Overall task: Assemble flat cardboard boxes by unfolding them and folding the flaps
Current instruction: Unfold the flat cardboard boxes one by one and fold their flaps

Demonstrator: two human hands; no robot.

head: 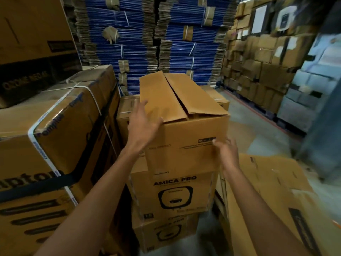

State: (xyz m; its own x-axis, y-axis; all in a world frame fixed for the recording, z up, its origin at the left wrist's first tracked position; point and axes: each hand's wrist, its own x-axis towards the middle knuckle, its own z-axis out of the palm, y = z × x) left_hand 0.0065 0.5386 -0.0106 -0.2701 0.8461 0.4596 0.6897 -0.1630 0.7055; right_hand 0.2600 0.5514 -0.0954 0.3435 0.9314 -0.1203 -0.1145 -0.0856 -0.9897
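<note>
Assembled cardboard box (pixel 184 130) is being carried upright at centre frame on a stack of printed cartons (pixel 173 196) marked "AMICA PRO". Its two top flaps (pixel 158 97) are being kept folded down, meeting along a lengthwise seam where a narrow dark gap is showing; the near end of the right flap is lifting slightly.

The left hand (pixel 143 124) is being held flat against the box's upper left corner, fingers straight and spread, thumb at the near edge of the left flap. Nothing is being gripped by it. The right hand (pixel 227 152) is being held at the right side of the box's front face, fingers loosely extended and closed on nothing; whether the face is being touched cannot be told through the blur.

A large strapped carton (pixel 55 135) is being seen just left of the stack. Flat cardboard sheets (pixel 267 200) are lying at lower right. Behind, tied bundles of blue flat cartons (pixel 138 43) are being stored in tall piles. At far right, a wall of brown boxes (pixel 258 67) is being stacked beside the grey floor (pixel 245 130).
</note>
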